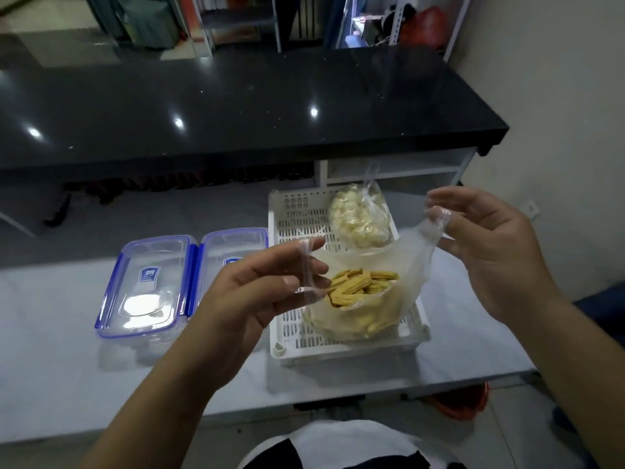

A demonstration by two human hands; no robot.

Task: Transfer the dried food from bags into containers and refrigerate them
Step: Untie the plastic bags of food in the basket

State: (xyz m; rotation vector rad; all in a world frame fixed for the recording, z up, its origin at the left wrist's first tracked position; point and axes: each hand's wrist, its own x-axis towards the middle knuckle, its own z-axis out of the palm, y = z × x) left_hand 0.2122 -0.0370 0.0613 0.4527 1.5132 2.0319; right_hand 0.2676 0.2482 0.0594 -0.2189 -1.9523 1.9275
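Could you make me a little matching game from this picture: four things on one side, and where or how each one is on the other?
Things:
1. yellow sticks
2. white pieces
3. two boxes
4. tray

States:
A. closed, lids on, on the table
B. in a knotted bag at the far end of the tray
C. in the bag both hands hold open
D. white, with holes, holding both bags

Pairs: 1-C, 2-B, 3-A, 4-D

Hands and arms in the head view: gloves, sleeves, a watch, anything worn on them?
Nothing is worn on them. The left hand and the right hand are bare, with no gloves, rings or watch showing. Both forearms are bare to the frame's edge, no sleeves in sight. A white and black garment shows at the bottom edge.
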